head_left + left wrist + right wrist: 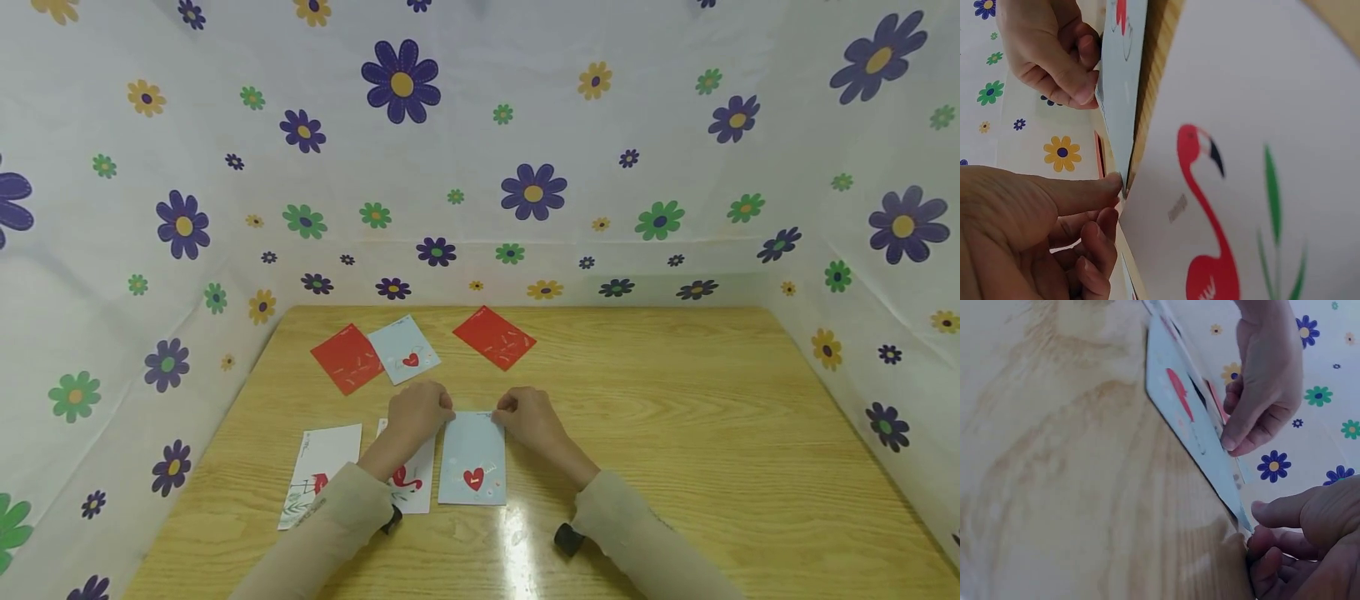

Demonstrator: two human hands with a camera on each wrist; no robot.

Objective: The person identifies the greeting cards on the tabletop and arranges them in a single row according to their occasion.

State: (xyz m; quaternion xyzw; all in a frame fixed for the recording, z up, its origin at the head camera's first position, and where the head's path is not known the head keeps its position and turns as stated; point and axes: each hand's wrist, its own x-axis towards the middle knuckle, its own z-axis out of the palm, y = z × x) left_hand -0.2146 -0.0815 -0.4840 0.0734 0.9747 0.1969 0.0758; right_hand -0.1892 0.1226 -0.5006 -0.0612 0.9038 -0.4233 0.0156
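A light blue greeting card (461,450) with a red heart lies at the front middle of the wooden table. My left hand (415,410) pinches its far left corner between thumb and fingers. At the far right corner, my right hand (531,419) pinches the same card. In the left wrist view the blue card (1124,94) stretches between both thumbs. The right wrist view shows the heart side of the blue card (1175,403) close over the wood. Just left of it, partly under my left forearm, is a white flamingo card (422,475).
Farther left lies another white card (333,446), partly covered by my left sleeve. Toward the back are a red card (347,358), a second light blue heart card (397,342) touching it, and another red card (495,336). Flowered white cloth (465,150) surrounds the table (675,433).
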